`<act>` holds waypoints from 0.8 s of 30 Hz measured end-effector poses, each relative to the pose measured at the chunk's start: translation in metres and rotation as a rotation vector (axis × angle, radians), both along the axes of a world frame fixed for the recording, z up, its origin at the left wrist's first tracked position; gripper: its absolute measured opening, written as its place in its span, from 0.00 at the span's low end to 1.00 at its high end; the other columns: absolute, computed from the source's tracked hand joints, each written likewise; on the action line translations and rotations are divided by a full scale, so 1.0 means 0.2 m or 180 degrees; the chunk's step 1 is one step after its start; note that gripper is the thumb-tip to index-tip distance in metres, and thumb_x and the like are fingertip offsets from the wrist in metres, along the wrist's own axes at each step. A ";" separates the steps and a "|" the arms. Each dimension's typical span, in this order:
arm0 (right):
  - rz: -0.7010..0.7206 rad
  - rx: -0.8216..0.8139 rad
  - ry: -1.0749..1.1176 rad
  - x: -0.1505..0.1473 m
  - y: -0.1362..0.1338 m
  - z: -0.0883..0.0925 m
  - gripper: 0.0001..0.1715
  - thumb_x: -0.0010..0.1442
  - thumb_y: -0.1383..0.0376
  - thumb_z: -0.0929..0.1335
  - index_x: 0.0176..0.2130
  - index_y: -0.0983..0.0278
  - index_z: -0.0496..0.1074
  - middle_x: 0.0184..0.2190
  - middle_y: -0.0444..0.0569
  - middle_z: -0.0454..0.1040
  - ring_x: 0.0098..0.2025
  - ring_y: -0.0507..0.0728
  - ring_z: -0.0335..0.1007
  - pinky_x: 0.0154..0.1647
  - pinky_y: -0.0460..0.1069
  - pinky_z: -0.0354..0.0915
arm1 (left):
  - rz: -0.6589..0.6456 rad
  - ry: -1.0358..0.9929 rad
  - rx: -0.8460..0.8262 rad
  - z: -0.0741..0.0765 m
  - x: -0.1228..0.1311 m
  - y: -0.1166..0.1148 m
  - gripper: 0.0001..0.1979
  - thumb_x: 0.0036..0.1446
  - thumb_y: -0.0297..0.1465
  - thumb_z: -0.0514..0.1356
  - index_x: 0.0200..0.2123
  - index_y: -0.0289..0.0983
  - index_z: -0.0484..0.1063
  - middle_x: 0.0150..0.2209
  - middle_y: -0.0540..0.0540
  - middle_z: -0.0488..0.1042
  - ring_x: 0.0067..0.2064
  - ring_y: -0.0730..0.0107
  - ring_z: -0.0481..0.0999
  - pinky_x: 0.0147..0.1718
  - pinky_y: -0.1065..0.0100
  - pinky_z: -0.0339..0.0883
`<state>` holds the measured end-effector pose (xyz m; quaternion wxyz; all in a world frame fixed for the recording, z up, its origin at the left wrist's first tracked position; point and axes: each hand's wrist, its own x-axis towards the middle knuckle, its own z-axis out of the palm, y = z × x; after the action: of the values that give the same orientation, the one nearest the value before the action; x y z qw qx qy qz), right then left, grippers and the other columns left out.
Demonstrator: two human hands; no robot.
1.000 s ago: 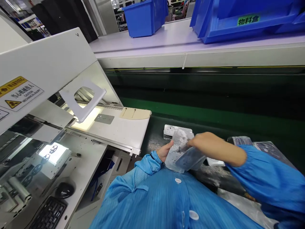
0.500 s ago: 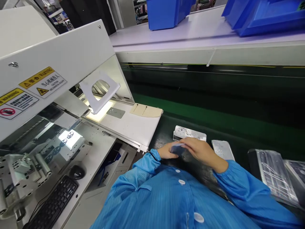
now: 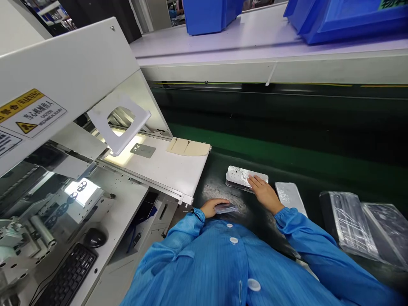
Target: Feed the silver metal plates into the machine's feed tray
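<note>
My left hand (image 3: 211, 207) is closed on a thin, clear, dark-tinted phone-sized sheet (image 3: 227, 208), held low in front of my body. Whether it is one sheet or a few together I cannot tell. Farther ahead lies a stack of phone-shaped plates (image 3: 239, 174), its top one silvery with camera cut-outs at the left end. My right hand (image 3: 267, 194) rests on the right end of that stack, its fingers stretched out over the top plate. Right beside this hand lies another silvery phone-sized piece (image 3: 290, 194).
To the left stands a white machine (image 3: 63, 80) with a lit bed and a grey plate (image 3: 143, 150) on it. A keyboard (image 3: 68, 276) and mouse (image 3: 94, 237) sit below. Plastic-wrapped stacks (image 3: 352, 221) lie right. Blue bins (image 3: 207, 17) stand on the shelf above the dark belt.
My hands have parted. The right hand has let go of the sheet and reached forward onto the plate stack. The left keeps the sheet, slightly lower. The view has shifted a little right.
</note>
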<state>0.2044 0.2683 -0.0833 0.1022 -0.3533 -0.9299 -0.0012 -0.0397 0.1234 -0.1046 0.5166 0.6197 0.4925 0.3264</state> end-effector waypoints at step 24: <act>0.0686 0.0366 0.0590 0.06 0.04 -0.02 0.20 0.63 0.61 0.59 0.35 0.64 0.77 0.37 0.56 0.79 0.39 0.63 0.75 0.40 0.57 0.70 | 0.0054 -0.0640 0.0195 0.24 -0.12 -0.27 0.23 0.58 0.44 0.54 0.52 0.37 0.70 0.56 0.38 0.69 0.58 0.63 0.67 0.59 0.60 0.57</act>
<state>0.2173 0.2757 -0.0868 0.2072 -0.2435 -0.9474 -0.0108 -0.0646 0.0689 -0.0574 0.5413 0.5951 0.4333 0.4063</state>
